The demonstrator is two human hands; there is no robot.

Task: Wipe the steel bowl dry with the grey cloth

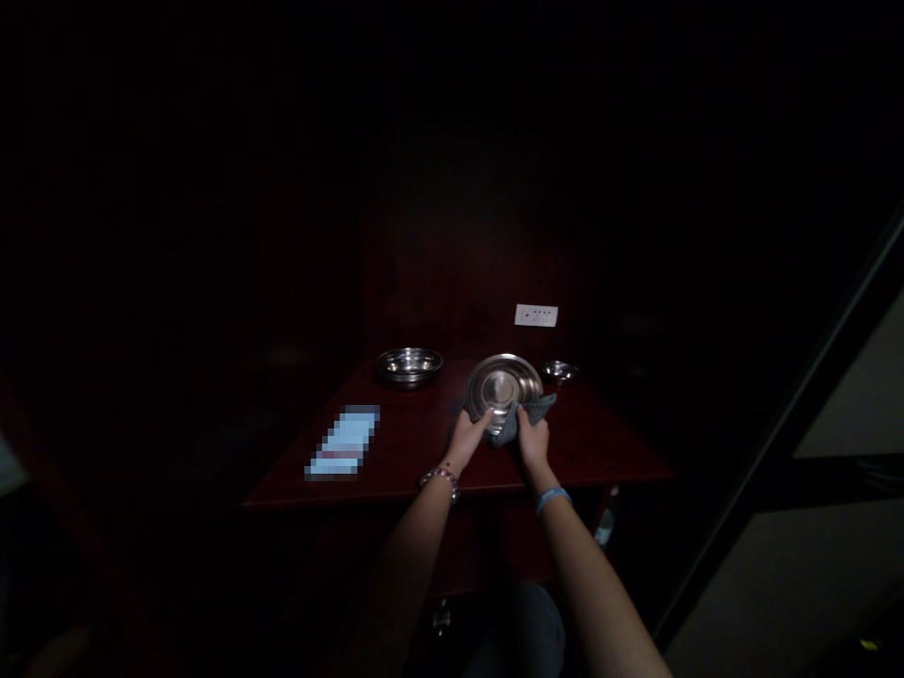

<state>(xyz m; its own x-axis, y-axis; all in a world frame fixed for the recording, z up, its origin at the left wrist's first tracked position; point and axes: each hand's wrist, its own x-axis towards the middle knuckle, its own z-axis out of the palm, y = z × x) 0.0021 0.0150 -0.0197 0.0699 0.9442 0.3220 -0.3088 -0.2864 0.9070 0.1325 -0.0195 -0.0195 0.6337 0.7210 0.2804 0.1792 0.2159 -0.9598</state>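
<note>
Tilted up above the dark red table point(416, 443) is a shiny metal bowl point(500, 384), its round face turned toward me. My left hand point(469, 438) grips its lower left rim, with the thumb on the near face. A grey cloth point(506, 428) is bunched in my right hand point(533, 437), pressed against the bowl's lower right rim. One end of the cloth sticks out to the right. The fingers behind the bowl are hidden.
Stacked metal bowls point(408, 365) stand at the back left, and a smaller metal bowl point(560, 372) at the back right. A blurred-out bright rectangle point(344, 443) lies on the left. A white power socket point(537, 315) is on the back panel. A bottle point(605, 523) shows below the table's right side.
</note>
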